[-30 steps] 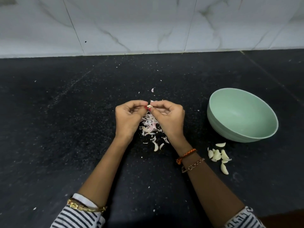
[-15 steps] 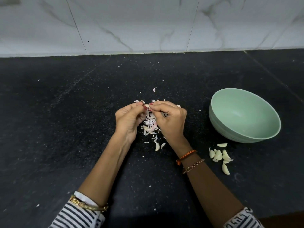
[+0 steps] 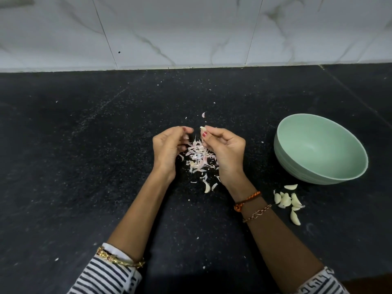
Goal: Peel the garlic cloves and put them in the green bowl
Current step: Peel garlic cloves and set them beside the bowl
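Observation:
My right hand (image 3: 226,150) pinches a small garlic clove (image 3: 203,128) between thumb and fingertips above a heap of pinkish-white peels (image 3: 199,157). My left hand (image 3: 168,149) hovers just to the left of the clove, fingers curled and apart from it; nothing shows in its grasp. The green bowl (image 3: 347,172) stands at the right, tilted toward me, and looks empty. Several pale garlic cloves (image 3: 286,200) lie on the counter in front of the bowl, right of my right wrist.
The black speckled counter (image 3: 84,166) runs back to a white marble-look tiled wall (image 3: 191,32). Stray peel bits lie scattered, one (image 3: 204,114) beyond my hands and two larger pieces (image 3: 207,187) between my wrists.
My hands were joined on the clove; now the left hand has come off it and a small gap has opened, while the right hand keeps the clove.

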A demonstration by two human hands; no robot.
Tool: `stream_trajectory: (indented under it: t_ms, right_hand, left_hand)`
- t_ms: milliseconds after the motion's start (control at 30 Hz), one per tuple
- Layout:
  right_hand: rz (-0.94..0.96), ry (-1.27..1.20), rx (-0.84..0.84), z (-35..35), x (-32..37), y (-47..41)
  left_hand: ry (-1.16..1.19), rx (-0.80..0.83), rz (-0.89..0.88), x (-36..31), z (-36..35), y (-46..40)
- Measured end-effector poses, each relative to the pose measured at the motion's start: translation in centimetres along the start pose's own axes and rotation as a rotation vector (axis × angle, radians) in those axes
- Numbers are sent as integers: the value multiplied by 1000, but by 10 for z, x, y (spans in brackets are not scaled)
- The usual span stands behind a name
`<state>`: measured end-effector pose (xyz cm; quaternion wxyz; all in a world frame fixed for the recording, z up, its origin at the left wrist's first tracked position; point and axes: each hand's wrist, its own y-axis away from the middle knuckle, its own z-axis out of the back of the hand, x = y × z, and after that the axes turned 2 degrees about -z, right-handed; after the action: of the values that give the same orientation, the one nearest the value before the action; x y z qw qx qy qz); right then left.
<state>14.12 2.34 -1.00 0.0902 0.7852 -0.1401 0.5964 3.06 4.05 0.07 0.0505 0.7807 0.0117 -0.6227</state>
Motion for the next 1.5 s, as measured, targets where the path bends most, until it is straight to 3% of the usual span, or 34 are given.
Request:
stream_trajectory:
  t_ms: [200,500,933,1200,1333,1500]
  right_hand:
    - [65,73,-6,1,0,0]
    - [209,217,36,2,-7,-2]
    - [583,489,27,6,-16,-7]
    - [378,296,63,-3,-12,-2]
    - [212,141,56,-2,-7,1]
    - [199,172,47,1,-7,-1]
  left_hand:
    - [-102,75,-126,0,-6,7]
    - [-96,99,-146,2,-1,3]
    - [140,70,188,0,-1,-3]
    - [305,46,243,-5,-7,3]
    - [150,80,115,-8,-2,2]
    - [99,92,61,-9,-1,7]
